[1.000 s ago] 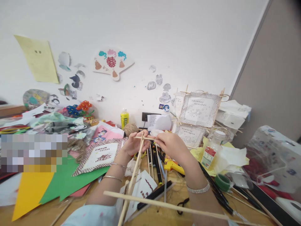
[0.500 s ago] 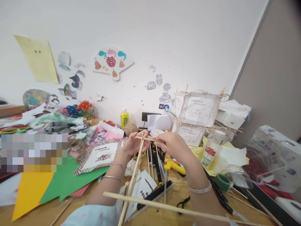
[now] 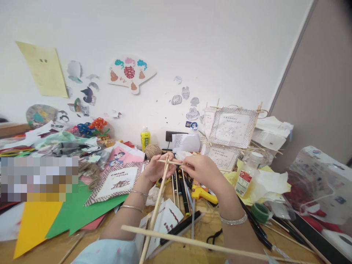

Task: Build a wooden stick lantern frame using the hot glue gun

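Observation:
Thin pale wooden sticks joined into a frame [image 3: 156, 212] reach from the near edge up to my hands. My left hand [image 3: 155, 170] is closed around the frame's far corner, where a short stick crosses a long one. Beside it, my right hand [image 3: 202, 170] pinches the right end of that short crosspiece; its fingertips partly hide the contact. Across the near end of the frame lies another long stick [image 3: 192, 240], slanting to the lower right. Below the hands are several black markers [image 3: 184, 192] and a yellow glue gun [image 3: 203, 194].
At left lie green card [image 3: 88, 205], yellow-orange card [image 3: 38, 223] and a bordered picture panel [image 3: 117, 183]. A twine ball [image 3: 153, 151] and a yellow bottle [image 3: 145, 138] stand near the wall. To the right are a clear bottle [image 3: 247, 176], green tape [image 3: 260, 212] and stick-framed pictures [image 3: 232, 128].
Both hands keep their hold on the stick frame, with hardly any movement. The whole view has shifted very slightly.

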Action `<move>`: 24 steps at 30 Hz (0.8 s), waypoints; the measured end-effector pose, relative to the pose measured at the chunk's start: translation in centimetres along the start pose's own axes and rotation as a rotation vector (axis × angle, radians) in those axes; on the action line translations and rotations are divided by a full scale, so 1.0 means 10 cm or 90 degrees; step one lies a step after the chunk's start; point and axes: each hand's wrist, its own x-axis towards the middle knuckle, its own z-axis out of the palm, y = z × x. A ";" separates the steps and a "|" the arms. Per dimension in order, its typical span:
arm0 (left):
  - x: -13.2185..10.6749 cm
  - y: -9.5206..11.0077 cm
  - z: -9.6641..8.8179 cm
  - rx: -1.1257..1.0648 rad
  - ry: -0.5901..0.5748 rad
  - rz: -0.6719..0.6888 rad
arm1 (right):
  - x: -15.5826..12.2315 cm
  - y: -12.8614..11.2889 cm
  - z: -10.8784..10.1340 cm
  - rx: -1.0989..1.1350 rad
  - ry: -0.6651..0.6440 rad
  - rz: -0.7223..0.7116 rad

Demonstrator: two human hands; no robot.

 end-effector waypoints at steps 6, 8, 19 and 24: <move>-0.01 -0.01 -0.02 -0.005 0.006 0.001 | 0.00 0.00 0.02 -0.030 0.005 0.009; -0.01 -0.01 -0.02 -0.005 0.012 0.000 | 0.00 0.00 0.02 -0.032 0.013 0.004; -0.11 0.11 -0.14 0.052 0.003 -0.013 | 0.02 -0.04 -0.01 -0.039 0.023 0.020; -0.11 0.07 -0.13 0.047 0.008 -0.013 | 0.03 -0.01 0.02 -0.055 0.016 0.018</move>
